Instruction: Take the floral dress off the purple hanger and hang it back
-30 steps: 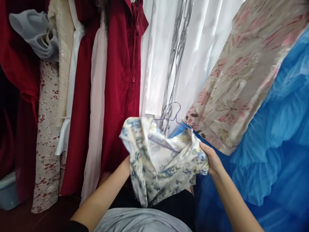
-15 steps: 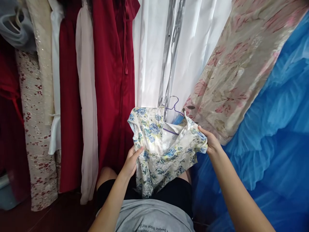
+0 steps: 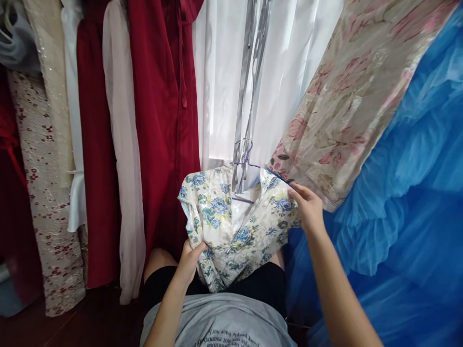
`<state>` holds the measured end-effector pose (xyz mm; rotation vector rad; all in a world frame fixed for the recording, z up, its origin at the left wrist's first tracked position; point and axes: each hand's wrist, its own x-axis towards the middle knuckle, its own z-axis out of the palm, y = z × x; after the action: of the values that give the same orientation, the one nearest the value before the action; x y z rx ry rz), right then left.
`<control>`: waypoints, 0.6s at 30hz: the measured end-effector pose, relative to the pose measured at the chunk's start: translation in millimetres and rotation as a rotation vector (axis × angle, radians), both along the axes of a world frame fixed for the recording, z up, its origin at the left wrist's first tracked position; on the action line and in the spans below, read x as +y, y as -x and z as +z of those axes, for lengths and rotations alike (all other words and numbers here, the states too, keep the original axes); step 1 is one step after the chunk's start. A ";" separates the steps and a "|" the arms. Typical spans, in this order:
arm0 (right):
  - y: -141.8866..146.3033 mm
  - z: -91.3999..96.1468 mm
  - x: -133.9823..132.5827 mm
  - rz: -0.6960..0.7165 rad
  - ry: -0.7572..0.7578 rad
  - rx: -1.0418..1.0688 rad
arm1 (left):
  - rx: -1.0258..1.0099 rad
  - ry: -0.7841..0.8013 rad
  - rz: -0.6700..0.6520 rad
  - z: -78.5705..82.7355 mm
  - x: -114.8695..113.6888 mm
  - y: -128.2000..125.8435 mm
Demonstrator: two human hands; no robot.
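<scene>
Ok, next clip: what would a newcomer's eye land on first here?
The small white garment with blue flowers at centre stands out, held up by both hands: the left hand grips its lower edge and the right hand its upper corner, with a purple hanger poking from its neck. A mass of bright blue tulle fills the right side, and dark red dresses hang at the left.

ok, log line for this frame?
left hand: grips floral top hem | right hand: holds its shoulder | hanger: inside top | behind: red dress
</scene>
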<state>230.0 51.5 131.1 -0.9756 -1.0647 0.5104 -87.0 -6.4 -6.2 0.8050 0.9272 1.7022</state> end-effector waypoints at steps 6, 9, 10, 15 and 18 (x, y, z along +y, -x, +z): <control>62.1 -87.8 -45.0 -0.142 -0.006 0.069 | 0.126 0.017 0.016 -14.7 -2.9 -23.9; 94.1 -118.3 -52.3 0.512 0.377 -0.287 | 0.169 -0.001 -0.010 -20.8 -5.7 -34.3; 100.8 -123.4 -51.7 0.608 0.422 -0.370 | 0.177 -0.011 -0.020 -22.7 -6.5 -36.7; 103.1 -124.3 -45.7 0.665 0.345 -0.371 | 0.217 -0.031 0.021 -28.7 -7.5 -44.3; 95.0 -119.7 -48.0 0.685 0.389 -0.263 | 0.233 -0.020 0.036 -31.6 -2.9 -42.9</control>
<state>135.0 3.6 11.3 -1.0177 -1.5822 1.2074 -44.1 -9.3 -37.8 1.0212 1.0883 1.6751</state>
